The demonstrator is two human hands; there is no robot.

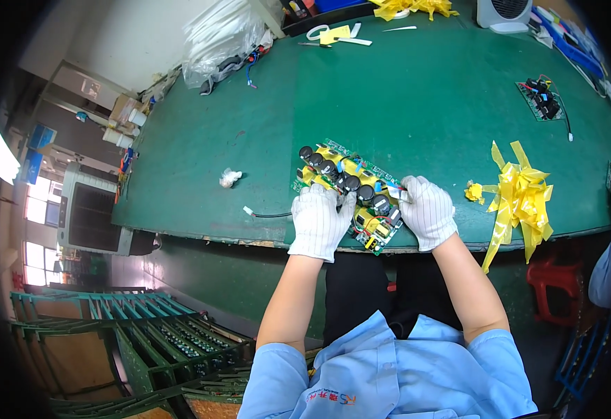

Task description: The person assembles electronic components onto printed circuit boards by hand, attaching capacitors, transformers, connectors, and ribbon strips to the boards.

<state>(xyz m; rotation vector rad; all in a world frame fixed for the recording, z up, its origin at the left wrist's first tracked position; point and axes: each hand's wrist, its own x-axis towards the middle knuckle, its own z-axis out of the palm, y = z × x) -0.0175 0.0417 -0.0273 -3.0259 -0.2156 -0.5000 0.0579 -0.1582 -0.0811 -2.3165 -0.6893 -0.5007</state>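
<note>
A green circuit board (366,189) with a row of black round capacitors and yellow taped parts lies at an angle by the table's front edge. My left hand (319,220), in a white striped glove, grips its near left side, fingers curled among the parts. My right hand (428,211), gloved alike, holds the right edge next to the red and blue wires; its fingertips are partly hidden. From near my left hand a black cable (269,215) with a white plug runs out to the left on the table.
A heap of yellow tape strips (522,199) lies to the right on the green table (389,91). Farther back sits another circuit board (543,100). A crumpled white wad (230,178) rests to the left. Green racks (138,342) stand at lower left, a red stool (555,288) at lower right.
</note>
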